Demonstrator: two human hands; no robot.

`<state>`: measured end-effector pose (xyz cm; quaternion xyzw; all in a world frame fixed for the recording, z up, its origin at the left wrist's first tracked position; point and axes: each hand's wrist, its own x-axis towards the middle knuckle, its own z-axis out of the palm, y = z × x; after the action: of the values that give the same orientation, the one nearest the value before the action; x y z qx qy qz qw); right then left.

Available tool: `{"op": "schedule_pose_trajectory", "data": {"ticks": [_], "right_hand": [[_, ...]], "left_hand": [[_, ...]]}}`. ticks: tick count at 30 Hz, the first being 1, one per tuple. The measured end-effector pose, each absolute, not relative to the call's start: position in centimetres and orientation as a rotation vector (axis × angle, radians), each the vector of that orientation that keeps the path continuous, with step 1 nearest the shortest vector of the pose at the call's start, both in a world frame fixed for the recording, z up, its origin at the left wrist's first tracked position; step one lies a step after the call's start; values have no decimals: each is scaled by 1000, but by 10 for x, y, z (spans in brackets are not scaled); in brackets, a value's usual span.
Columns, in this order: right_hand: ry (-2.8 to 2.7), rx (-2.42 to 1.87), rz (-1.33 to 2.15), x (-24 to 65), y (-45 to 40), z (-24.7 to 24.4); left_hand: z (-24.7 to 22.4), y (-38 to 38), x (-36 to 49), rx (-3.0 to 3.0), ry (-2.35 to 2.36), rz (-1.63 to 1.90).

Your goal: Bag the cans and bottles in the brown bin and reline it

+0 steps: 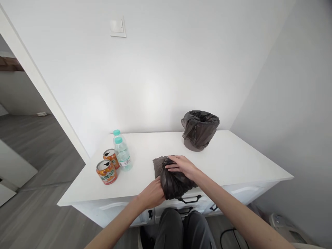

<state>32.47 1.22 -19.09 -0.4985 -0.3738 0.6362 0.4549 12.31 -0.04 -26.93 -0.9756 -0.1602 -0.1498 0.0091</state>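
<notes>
A dark, thin plastic garbage bag [173,185] lies bunched over the front edge of the white cabinet top [145,148]. My left hand [155,192] grips it from the left side, its fingertips hidden in the folds. Lying across the top of the bag, my right hand [183,166] holds the crumpled plastic with bent fingers. Behind and to the right stands a small trash bin [198,133], lined with a similar dark bag folded over its rim.
To the left stand two opened orange drink cans [107,173] and two clear water bottles [122,155] with teal caps. Black drawer handles [190,199] stick out below the front edge. A wall rises behind, with a light switch [118,27].
</notes>
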Motion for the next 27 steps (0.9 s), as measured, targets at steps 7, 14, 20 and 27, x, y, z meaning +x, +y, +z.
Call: {"op": "schedule_pose_trajectory", "data": {"ticks": [7,14,20,27], "right_hand": [[-894,-1397,1509,318,37,-252],[-1150,-1443,1330,324,23,-247],[-2252,-1250,525,367,-46,-230],[-2182,-1640,435,394,-52,-249]], "left_hand": [[-256,-43,94,-2894,-894,-863],[-272,-26,111,-3007,-822,-612],[-279,-15,107,-3020,-1080,-875],[-256,-1,126,-3114,-1666,-907]]}}
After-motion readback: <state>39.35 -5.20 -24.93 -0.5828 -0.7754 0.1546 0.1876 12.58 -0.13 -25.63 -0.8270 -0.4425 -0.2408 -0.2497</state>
